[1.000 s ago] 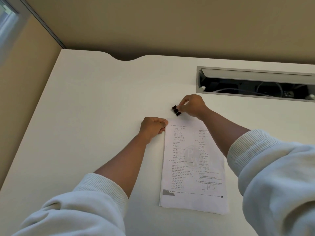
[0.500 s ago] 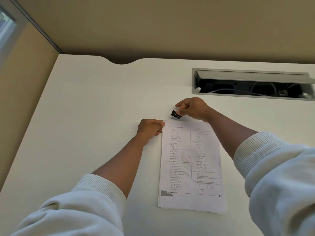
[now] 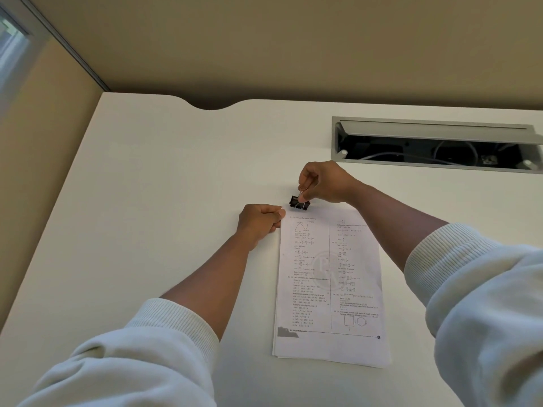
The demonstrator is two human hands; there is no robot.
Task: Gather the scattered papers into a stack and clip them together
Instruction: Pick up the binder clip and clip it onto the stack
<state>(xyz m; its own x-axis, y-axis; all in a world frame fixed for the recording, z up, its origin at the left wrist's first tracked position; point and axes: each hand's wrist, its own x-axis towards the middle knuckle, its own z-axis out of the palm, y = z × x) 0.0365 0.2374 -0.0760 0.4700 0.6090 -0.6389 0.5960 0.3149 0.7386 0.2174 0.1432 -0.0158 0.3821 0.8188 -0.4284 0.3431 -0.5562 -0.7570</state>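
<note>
the right hand pinches the wire handles of the black clip in its fingers, just above the far left corner of the stack of papers. the left hand, closed, grips that corner. the stack runs lengthwise toward the person on the table; the clip looks barely on the edge.

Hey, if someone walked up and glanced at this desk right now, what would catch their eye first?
Probably the black binder clip at the far edge of the printed maths paper stack in the middle of the white desk, pinched by the right hand. The left hand grips the stack's far left corner. At the far right, an open cable tray shows wires.
</note>
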